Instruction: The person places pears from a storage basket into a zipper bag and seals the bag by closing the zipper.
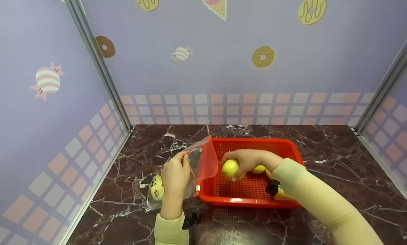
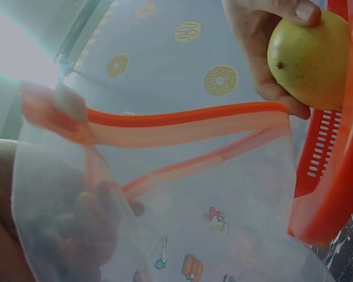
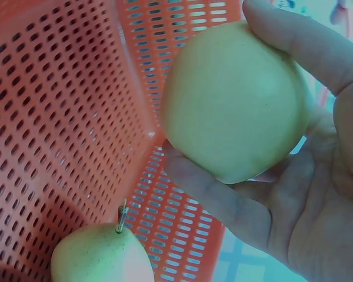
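My right hand (image 1: 252, 159) grips a yellow pear (image 1: 230, 169) over the red basket, fingers and thumb curled round its sides; the right wrist view shows this pear (image 3: 235, 100) close up. With my left hand (image 1: 176, 170) I pinch the rim of a clear zip bag (image 1: 206, 160) beside the basket. Its orange-edged mouth (image 2: 188, 119) gapes toward the pear in the left wrist view. Inside the bag's lower part sits another yellow fruit (image 1: 157, 188), partly behind my left hand and seen through cartoon prints.
The red perforated basket (image 1: 237, 201) stands right of the bag. Several yellow pears lie in its right part, among them a pear (image 1: 258, 169) partly behind my right hand and a stemmed pear (image 3: 100, 258). Patterned panels (image 1: 203, 68) enclose the dark marbled tabletop (image 1: 121, 204).
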Motion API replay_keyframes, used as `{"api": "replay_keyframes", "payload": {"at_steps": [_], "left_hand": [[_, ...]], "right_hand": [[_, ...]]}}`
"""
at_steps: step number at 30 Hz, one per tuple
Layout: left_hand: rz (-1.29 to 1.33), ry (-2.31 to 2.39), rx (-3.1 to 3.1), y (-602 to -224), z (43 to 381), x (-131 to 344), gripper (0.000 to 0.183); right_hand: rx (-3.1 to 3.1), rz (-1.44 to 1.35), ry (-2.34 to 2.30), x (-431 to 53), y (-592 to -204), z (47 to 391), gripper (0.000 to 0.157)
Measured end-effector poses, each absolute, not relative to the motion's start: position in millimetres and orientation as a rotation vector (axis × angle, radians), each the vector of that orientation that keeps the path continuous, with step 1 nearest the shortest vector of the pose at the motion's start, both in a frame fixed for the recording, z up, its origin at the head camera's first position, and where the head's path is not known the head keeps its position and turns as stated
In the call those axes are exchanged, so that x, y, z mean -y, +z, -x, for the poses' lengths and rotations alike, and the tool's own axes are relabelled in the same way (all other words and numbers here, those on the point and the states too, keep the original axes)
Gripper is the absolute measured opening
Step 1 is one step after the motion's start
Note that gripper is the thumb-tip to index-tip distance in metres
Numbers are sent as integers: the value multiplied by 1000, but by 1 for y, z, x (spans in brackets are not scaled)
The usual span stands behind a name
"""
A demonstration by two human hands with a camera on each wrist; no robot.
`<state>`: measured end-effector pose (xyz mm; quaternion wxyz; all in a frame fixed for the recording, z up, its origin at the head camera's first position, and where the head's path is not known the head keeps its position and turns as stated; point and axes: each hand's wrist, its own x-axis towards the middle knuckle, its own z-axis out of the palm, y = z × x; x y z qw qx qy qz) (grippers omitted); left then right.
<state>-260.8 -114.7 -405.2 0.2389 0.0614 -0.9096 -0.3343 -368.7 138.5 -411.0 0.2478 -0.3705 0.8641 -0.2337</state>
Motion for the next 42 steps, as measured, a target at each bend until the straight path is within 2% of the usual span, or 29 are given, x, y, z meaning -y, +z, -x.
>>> {"api": "replay_keyframes", "payload": {"at_steps": [10, 24, 31, 42], "left_hand": [[-173, -915, 2495, -405, 261, 115, 25], [-154, -903, 2491, -406, 261, 116, 25], [-147, -902, 2467, -407, 261, 115, 24], [-151, -906, 2480, -407, 263, 114, 24]], "right_hand": [[-2377, 967, -852, -150, -406, 365, 54], [-2296, 576, -1415, -147, -402, 341, 56], [-2228, 486, -1693, -135, -409, 330, 64], [-2078, 383, -2047, -99, -424, 308, 67]]}}
